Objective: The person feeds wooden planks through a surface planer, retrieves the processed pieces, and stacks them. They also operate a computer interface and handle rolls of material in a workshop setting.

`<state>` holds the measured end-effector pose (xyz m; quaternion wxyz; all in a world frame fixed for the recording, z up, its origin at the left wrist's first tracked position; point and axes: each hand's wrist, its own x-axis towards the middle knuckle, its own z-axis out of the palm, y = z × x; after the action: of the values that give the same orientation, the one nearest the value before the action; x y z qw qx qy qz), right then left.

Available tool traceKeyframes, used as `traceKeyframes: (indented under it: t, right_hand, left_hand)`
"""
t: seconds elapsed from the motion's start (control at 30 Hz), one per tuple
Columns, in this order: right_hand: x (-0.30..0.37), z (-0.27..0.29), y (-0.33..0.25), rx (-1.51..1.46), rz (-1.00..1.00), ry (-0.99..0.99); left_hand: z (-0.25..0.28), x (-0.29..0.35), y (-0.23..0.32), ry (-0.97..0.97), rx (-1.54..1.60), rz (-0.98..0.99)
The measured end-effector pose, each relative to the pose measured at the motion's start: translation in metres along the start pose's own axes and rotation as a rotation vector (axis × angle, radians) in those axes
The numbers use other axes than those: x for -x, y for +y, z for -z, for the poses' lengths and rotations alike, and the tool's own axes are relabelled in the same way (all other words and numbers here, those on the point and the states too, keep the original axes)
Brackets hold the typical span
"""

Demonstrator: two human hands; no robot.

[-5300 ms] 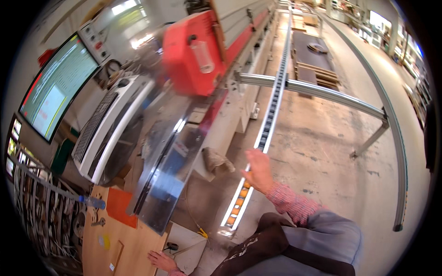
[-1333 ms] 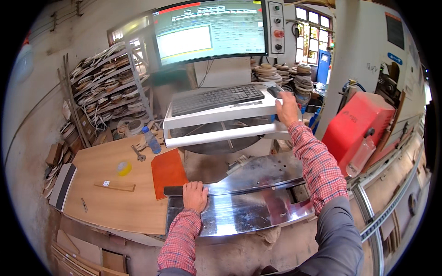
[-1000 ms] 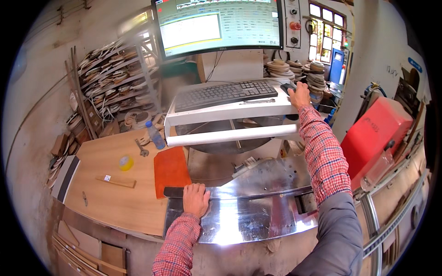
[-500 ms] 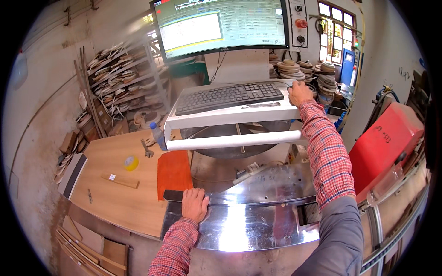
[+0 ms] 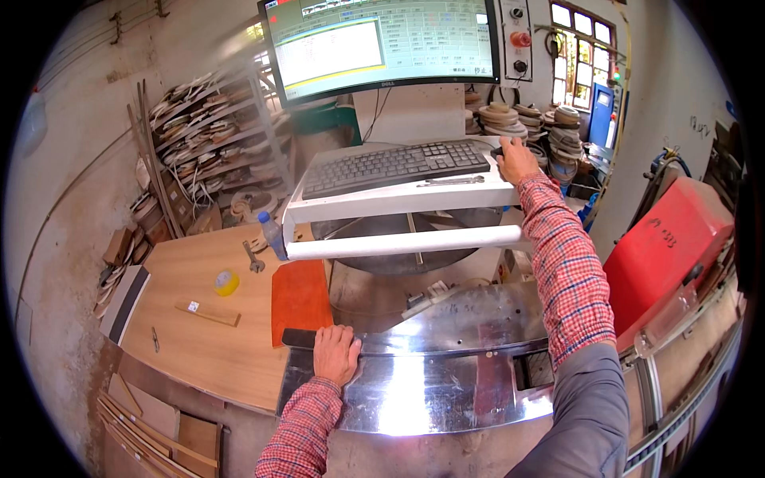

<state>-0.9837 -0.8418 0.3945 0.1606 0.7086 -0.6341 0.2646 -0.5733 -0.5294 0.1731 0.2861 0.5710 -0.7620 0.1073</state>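
At the right end of the white shelf (image 5: 478, 197), my right hand (image 5: 518, 162) is closed over a dark computer mouse (image 5: 496, 151), mostly covered by the fingers. A black keyboard (image 5: 398, 167) lies to its left, with a metal wrench (image 5: 453, 182) in front. Below, my left hand (image 5: 336, 354) lies palm down across a dark bar (image 5: 298, 338) along the shiny metal table (image 5: 462, 398). Its fingers are stretched out over the bar, and nothing shows in its grasp. A large monitor (image 5: 430, 48) above the shelf displays a pale window and tables.
To the left, a wooden board (image 5: 191, 342) carries a tape roll (image 5: 226, 282), an open-ended wrench (image 5: 254, 256) and an orange sheet (image 5: 301, 299). A blue-capped bottle (image 5: 271, 233) stands beside the shelf. On the right is a red machine housing (image 5: 669, 259); strip-filled racks (image 5: 207, 135) stand behind.
My right hand has shifted very slightly left along with the mouse. The left hand stays in place on the bar.
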Motion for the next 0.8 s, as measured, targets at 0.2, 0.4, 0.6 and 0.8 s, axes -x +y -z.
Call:
traceKeyframes:
  t: [0.2,0.4,0.6,0.8]
  right_hand:
    - [0.0026,0.0016,-0.0001,0.008,-0.02,0.016]
    - [0.0021,0.0022,-0.002,0.01,-0.055,0.016]
    - [0.003,0.0011,-0.001,0.001,-0.051,0.05]
    - [0.0027,0.0007,-0.0002,0.001,-0.036,0.044]
  left_hand:
    - [0.0013,-0.0004,0.0004,-0.007,0.005,0.01]
    - [0.0019,-0.0005,0.0016,-0.017,0.009,0.027]
    - [0.0006,-0.0009,0.0009,-0.018,-0.003,0.015]
    - [0.0017,-0.0006,0.0011,-0.045,-0.002,0.038]
